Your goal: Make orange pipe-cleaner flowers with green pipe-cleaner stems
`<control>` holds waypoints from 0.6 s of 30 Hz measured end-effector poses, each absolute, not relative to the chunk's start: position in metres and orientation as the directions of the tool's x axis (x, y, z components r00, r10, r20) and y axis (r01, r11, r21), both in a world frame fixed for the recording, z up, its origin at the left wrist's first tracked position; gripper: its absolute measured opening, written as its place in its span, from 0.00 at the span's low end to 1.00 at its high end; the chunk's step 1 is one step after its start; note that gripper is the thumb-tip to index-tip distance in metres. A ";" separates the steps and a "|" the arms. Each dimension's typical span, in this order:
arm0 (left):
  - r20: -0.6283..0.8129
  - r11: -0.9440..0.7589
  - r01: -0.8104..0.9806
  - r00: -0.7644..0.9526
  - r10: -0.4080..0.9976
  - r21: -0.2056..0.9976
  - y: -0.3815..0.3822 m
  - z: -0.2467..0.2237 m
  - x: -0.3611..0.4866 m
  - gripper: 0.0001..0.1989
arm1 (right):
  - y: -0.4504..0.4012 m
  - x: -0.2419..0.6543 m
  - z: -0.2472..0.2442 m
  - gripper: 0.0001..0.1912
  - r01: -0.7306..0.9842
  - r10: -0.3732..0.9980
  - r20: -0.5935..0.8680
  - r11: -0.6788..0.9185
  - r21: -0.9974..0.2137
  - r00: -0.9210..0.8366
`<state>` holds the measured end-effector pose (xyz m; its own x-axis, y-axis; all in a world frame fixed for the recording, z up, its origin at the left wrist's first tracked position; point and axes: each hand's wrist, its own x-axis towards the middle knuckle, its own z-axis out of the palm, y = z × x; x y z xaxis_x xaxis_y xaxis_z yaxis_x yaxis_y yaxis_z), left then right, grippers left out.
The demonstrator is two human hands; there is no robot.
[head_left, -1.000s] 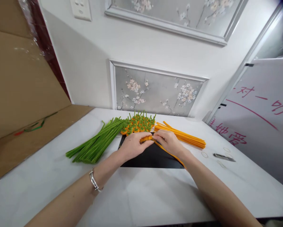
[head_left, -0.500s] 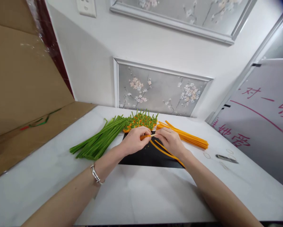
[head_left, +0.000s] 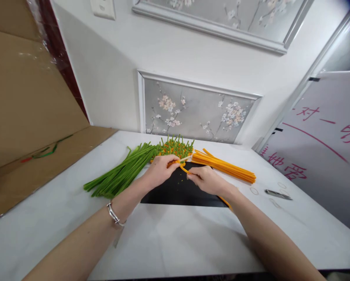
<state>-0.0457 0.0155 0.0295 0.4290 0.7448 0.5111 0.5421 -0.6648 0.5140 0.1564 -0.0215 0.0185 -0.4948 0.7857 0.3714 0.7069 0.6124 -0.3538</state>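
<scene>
Pinched in my left hand (head_left: 162, 168) is a thin pale stick (head_left: 186, 158) with orange pipe cleaner wound at its near end. My right hand (head_left: 205, 178) is closed on an orange pipe cleaner (head_left: 184, 168) that runs from the stick. Both hands are above a black mat (head_left: 175, 193). Part of an orange strand (head_left: 225, 201) shows below my right wrist. Behind my hands is a cluster of small orange and green pieces (head_left: 176, 147). A green pipe cleaner bundle (head_left: 123, 169) lies at the left, an orange bundle (head_left: 227, 167) at the right.
On the white table (head_left: 175, 242), a metal tool (head_left: 278, 194) lies at the right beside thin rings (head_left: 254, 191). Cardboard (head_left: 31, 97) stands at the left. A whiteboard (head_left: 324, 148) with red writing is at the right, and a wall with framed panels behind.
My right hand has moved away from the stick, down and toward me, drawing the orange strand taut. My left hand has shifted slightly left, and more of the stick shows.
</scene>
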 end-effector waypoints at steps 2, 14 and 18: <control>0.514 -0.672 0.540 0.437 0.738 0.507 0.016 0.029 -0.047 0.10 | -0.026 0.158 0.025 0.13 0.745 0.786 0.381 0.601 -0.287 -0.487; 0.485 -0.693 0.646 0.518 0.705 0.318 0.008 0.024 -0.039 0.10 | -0.026 0.162 0.031 0.11 0.735 0.685 0.577 0.648 -0.202 -0.445; 0.504 -0.729 0.626 0.551 0.666 0.278 0.002 0.023 -0.035 0.11 | -0.022 0.163 0.033 0.10 0.695 0.651 0.647 0.673 -0.251 -0.397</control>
